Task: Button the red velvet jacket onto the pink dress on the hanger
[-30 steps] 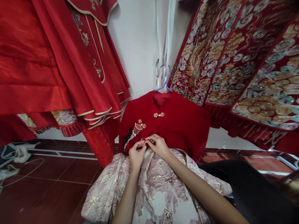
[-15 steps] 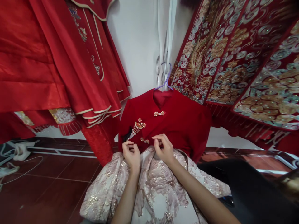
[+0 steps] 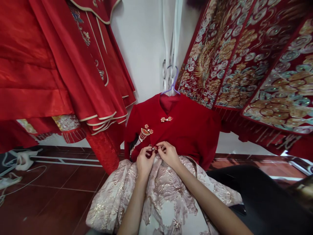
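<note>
A red velvet jacket (image 3: 193,124) hangs on a purple hanger (image 3: 174,88) in front of me. Low on its front is a gold beaded clasp (image 3: 154,148), partly covered by fingers. My left hand (image 3: 146,163) pinches at the clasp's left end. From the other side, my right hand (image 3: 169,155) is closed at its right end, thumb and forefinger together. The two sets of fingertips nearly meet. Above sits a matching clasp (image 3: 166,119), and to the left a fan-shaped brooch (image 3: 146,131) with dangling beads. A pale floral brocade garment (image 3: 168,192) lies below my hands.
Red satin garments (image 3: 56,65) hang at the left, and an embroidered red robe (image 3: 242,65) hangs at the right. A black seat (image 3: 266,195) is at lower right. White shoes (image 3: 23,160) and a metal rail (image 3: 66,160) are near the floor at left.
My left hand has moved right, from below the brooch's dangling beads to the lower clasp. My right hand has shifted slightly left, so the fingertips are now close together at the clasp.
</note>
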A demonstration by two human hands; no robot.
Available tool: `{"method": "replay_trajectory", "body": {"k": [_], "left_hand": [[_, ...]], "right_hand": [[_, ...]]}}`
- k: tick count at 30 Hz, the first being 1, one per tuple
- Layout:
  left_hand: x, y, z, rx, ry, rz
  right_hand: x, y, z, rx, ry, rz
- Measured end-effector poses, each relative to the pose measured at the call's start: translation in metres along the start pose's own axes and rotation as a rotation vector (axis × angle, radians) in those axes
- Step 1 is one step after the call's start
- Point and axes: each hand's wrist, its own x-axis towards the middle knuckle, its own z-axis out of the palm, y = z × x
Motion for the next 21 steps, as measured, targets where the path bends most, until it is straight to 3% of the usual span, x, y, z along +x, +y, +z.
{"method": "replay_trajectory", "body": {"k": [21], "left_hand": [[0.0007, 0.0020, 0.0006, -0.236, 0.010, -0.097]], "right_hand": [[0.0011, 0.0014, -0.0010, 0.126, -0.076, 0.060]]}}
